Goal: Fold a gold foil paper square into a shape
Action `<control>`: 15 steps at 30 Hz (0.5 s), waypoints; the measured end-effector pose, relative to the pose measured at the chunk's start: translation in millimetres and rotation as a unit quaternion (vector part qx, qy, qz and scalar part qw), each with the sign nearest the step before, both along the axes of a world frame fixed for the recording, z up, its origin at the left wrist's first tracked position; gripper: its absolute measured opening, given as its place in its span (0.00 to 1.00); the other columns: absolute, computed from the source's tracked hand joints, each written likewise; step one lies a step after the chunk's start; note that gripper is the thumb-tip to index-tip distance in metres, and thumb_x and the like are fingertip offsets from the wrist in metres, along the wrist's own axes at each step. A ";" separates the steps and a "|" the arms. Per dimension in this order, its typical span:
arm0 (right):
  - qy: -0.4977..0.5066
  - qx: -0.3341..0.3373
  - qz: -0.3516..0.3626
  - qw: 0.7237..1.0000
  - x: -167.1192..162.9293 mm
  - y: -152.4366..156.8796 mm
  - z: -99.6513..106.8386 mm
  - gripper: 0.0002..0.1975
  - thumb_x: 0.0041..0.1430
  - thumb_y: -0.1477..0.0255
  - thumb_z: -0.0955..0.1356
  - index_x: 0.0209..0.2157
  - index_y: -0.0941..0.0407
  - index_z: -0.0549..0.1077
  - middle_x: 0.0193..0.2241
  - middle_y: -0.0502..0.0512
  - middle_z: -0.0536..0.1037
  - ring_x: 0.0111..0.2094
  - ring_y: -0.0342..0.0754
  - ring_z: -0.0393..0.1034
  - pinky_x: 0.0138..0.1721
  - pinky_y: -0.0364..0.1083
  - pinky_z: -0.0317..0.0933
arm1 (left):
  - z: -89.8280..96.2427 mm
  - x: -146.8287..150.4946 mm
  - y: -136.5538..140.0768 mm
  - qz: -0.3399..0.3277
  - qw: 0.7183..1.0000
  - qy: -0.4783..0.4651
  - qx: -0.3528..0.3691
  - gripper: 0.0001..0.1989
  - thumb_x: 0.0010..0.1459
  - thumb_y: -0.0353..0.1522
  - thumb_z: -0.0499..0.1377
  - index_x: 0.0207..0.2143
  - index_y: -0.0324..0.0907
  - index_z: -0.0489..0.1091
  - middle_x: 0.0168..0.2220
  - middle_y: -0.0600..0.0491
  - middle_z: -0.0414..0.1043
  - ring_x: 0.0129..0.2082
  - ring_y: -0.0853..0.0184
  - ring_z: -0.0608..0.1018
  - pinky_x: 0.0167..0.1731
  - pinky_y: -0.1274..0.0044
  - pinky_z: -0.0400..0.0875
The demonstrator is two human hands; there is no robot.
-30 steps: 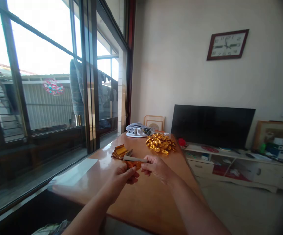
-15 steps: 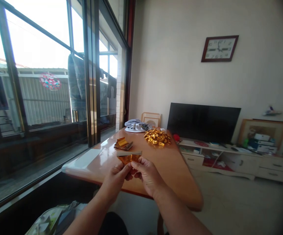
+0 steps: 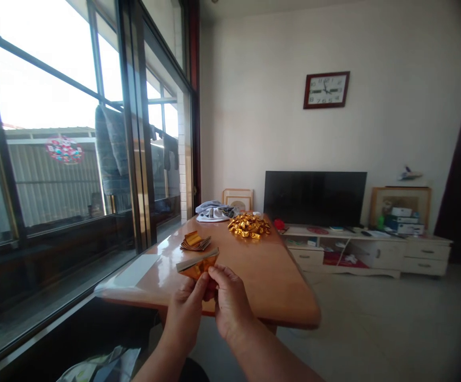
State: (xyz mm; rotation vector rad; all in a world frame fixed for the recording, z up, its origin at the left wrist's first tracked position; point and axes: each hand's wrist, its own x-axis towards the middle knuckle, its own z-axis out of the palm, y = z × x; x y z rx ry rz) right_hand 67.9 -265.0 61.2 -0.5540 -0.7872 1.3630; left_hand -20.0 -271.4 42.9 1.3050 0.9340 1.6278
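Note:
A partly folded sheet of gold foil paper (image 3: 198, 265) is held up over the near edge of the table, its pale strip tilted up to the right. My left hand (image 3: 188, 302) pinches its lower part from the left. From the right, my right hand (image 3: 229, 295) grips the same paper, thumbs close together. My fingers hide its lower end. Beyond it lies a fanned stack of gold paper sheets (image 3: 195, 242). Farther back is a heap of folded gold foil pieces (image 3: 249, 226).
The glossy wooden table (image 3: 270, 281) has a white sheet (image 3: 135, 273) at its left side. Folded cloth (image 3: 214, 211) lies at the far end. Windows (image 3: 63, 180) run along the left; a television (image 3: 314, 197) stands on a low cabinet (image 3: 382, 254).
The gold foil paper has gone from nearly level to tilted, its right end higher. Both hands have shifted slightly left and down in view. The camera has turned and levelled.

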 end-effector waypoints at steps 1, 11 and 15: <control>0.006 -0.004 -0.001 1.000 0.7 0.2 0.6 0.13 0.49 0.61 0.73 0.26 0.55 0.69 0.20 0.48 0.69 0.21 0.43 0.60 0.21 0.43 0.54 | -0.6 1.2 0.1 -0.001 1.000 0.002 -0.003 0.18 0.54 0.46 0.66 0.29 0.39 0.75 0.26 0.53 0.73 0.28 0.68 0.72 0.31 0.77 0.68; 0.055 -0.060 0.025 0.996 9.0 0.5 11.4 0.13 0.49 0.63 0.72 0.30 0.53 0.65 0.22 0.46 0.67 0.17 0.40 0.57 0.16 0.42 0.48 | 0.3 3.2 -8.0 -0.017 1.000 0.015 0.000 0.16 0.57 0.43 0.65 0.29 0.39 0.76 0.28 0.51 0.76 0.28 0.68 0.74 0.32 0.76 0.69; 0.074 -0.102 0.046 0.991 10.9 2.2 15.5 0.12 0.51 0.62 0.70 0.30 0.53 0.65 0.23 0.46 0.67 0.16 0.40 0.56 0.15 0.41 0.46 | -2.0 2.6 -8.4 -0.022 1.000 0.003 0.000 0.15 0.57 0.42 0.65 0.29 0.39 0.76 0.27 0.51 0.76 0.28 0.68 0.74 0.31 0.77 0.69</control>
